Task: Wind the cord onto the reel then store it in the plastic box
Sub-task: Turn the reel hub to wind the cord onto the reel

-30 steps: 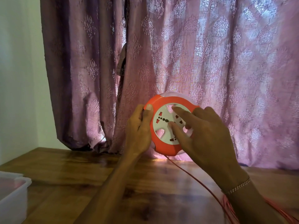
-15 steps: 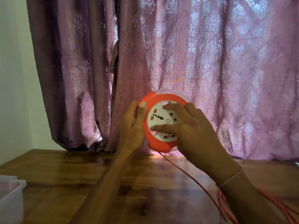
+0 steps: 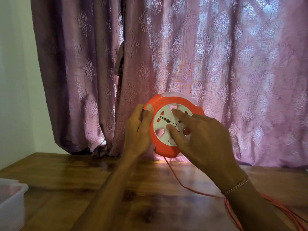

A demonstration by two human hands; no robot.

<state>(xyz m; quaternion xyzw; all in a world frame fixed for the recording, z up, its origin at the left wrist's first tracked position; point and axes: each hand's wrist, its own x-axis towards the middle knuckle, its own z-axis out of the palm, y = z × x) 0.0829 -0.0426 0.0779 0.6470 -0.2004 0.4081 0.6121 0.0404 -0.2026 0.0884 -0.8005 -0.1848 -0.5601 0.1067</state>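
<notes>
While we hold the orange reel [image 3: 173, 127] upright above the table [image 3: 83, 174], our left hand [image 3: 138, 130] clamps its nine o'clock rim, thumb on the front. Our right hand [image 3: 205, 140] spreads its fingers [image 3: 176, 112] apart on the white face. From six o'clock the cord [image 3: 183, 185] trails toward four; the plastic box [image 3: 11, 197] sits at eight.

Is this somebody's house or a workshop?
Probably a room in a home. A patterned purple curtain hangs over a bright window, a polished wooden table stands before it, and a plastic box sits at its edge.
</notes>
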